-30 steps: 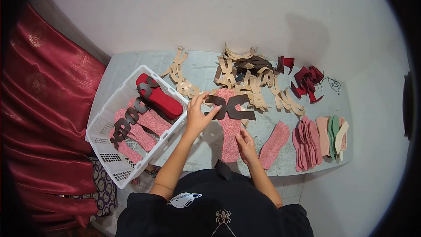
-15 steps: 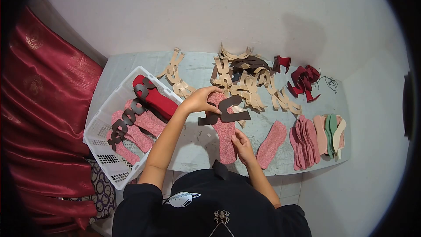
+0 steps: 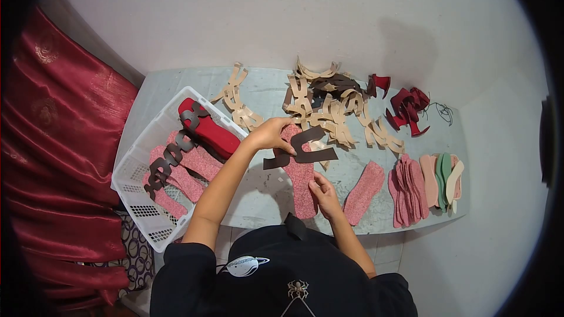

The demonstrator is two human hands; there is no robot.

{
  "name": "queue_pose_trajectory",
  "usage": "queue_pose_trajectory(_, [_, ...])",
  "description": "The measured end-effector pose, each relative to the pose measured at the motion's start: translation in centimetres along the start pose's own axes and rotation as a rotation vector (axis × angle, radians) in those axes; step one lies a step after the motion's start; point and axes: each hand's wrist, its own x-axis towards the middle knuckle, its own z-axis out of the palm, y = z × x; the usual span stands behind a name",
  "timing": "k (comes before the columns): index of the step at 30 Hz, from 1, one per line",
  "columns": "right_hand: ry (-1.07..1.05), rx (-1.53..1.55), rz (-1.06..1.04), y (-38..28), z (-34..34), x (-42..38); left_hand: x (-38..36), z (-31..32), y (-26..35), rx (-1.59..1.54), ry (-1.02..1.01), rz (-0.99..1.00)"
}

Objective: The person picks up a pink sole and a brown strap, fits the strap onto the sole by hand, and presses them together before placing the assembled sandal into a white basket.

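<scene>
A pink patterned shoe sole is held upright in front of me, its narrow end toward my body. Across its upper part lies a dark brown sandal strap, with ends sticking out on both sides. My left hand grips the sole's upper left edge, thumb pressed on the strap; its other fingers are partly hidden. Lower down, my right hand pinches the sole's right edge. Another pink sole lies on the table just right of that hand.
A white plastic basket at left holds pink soles with dark straps and a red sole. Tan straps are heaped behind my hands. Red pieces lie back right; stacked pink soles and green soles stand at right.
The sole and strap stay almost in place between both hands. My left hand and forearm have shifted very slightly; the grip looks the same.
</scene>
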Motion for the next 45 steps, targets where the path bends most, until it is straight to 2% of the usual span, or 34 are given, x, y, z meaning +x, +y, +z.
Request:
queue_pose_trajectory(3, [0.013, 0.000, 0.002, -0.3, 0.1, -0.1, -0.1, 0.1, 0.1, 0.086, 0.015, -0.007])
queue_pose_trajectory(5, [0.016, -0.004, 0.001, 0.3, -0.3, 0.1, -0.2, 0.2, 0.4, 0.127, 0.027, -0.096])
queue_pose_trajectory(7, [0.020, -0.008, -0.002, 0.2, -0.7, 0.0, -0.2, 0.7, -0.4, 0.175, 0.075, -0.041])
queue_pose_trajectory(8, [0.024, -0.095, -0.001, 0.0, -0.9, -0.1, -0.3, 1.0, -0.8, 0.223, 0.122, 0.014])
queue_pose_trajectory(10, [0.032, -0.178, 0.000, -0.5, -1.1, -0.1, -0.6, 1.2, 0.0, 0.228, 0.095, -0.024])
queue_pose_trajectory(12, [0.173, -0.581, -0.155, -1.0, -1.4, 0.2, -1.1, 1.9, -0.3, 0.232, 0.065, -0.061])
queue_pose_trajectory(13, [0.202, -0.628, -0.325, -0.9, -1.7, 0.5, -1.3, 2.7, -1.4, 0.346, 0.143, 0.082])
queue_pose_trajectory(14, [0.206, -0.626, -0.318, -0.5, -2.2, 0.8, -1.6, 3.7, -2.5, 0.457, 0.221, 0.225])
queue_pose_trajectory(15, [0.176, -0.720, -0.402, 0.0, -2.9, 1.1, -2.0, 4.9, -3.7, 0.525, 0.254, 0.306])
queue_pose_trajectory(16, [0.144, -0.814, -0.483, 0.9, -3.5, 1.2, -2.7, 5.9, -4.7, 0.519, 0.247, 0.300])
queue_pose_trajectory(18, [0.128, -0.907, -0.493, 3.2, -4.7, 1.2, -4.2, 8.0, -7.0, 0.797, 0.275, 0.409])
queue_pose_trajectory(19, [0.070, -1.085, -0.571, 4.3, -5.2, 1.0, -4.8, 9.6, -9.1, 0.784, 0.377, 0.489])
queue_pose_trajectory(20, [0.008, -1.262, -0.653, 5.5, -5.7, 0.9, -5.5, 11.1, -10.8, 0.780, 0.371, 0.484])
queue_pose_trajectory(22, [-0.072, -1.256, -0.607, 8.2, -6.8, 0.8, -7.2, 13.8, -13.8, 0.872, 0.450, 0.440])
queue_pose_trajectory(23, [-0.110, -1.235, -0.596, 9.3, -6.9, 0.6, -8.1, 15.1, -15.0, 0.848, 0.394, 0.357])
queue_pose_trajectory(27, [-0.147, -1.227, -0.564, 11.3, -6.8, 0.3, -9.8, 17.3, -16.3, 0.907, 0.402, 0.213])
queue_pose_trajectory(31, [-0.191, -1.246, -0.496, 11.8, -7.5, 0.3, -10.5, 17.7, -17.3, 0.878, 0.451, 0.224])
queue_pose_trajectory(33, [-0.206, -1.252, -0.476, 12.0, -7.7, 0.3, -11.1, 16.9, -18.0, 0.836, 0.259, 0.248])
queue_pose_trajectory(34, [-0.228, -1.273, -0.463, 12.0, -7.8, 0.3, -11.4, 16.1, -17.8, 0.834, 0.259, 0.245])
queue_pose_trajectory(36, [-0.256, -1.295, -0.447, 11.9, -8.0, 0.3, -12.0, 14.9, -17.5, 0.784, -0.014, 0.227])
queue_pose_trajectory(39, [-0.287, -1.337, -0.432, 11.6, -7.8, 0.2, -12.1, 14.0, -16.9, 0.707, -0.102, 0.211])
queue_pose_trajectory(42, [-0.303, -1.406, -0.479, 11.4, -7.6, 0.3, -12.4, 13.3, -15.9, 0.684, -0.093, 0.264])
queue_pose_trajectory(45, [-0.319, -1.381, -0.390, 11.5, -6.9, 0.3, -12.4, 12.8, -16.1, 0.644, -0.109, 0.298])
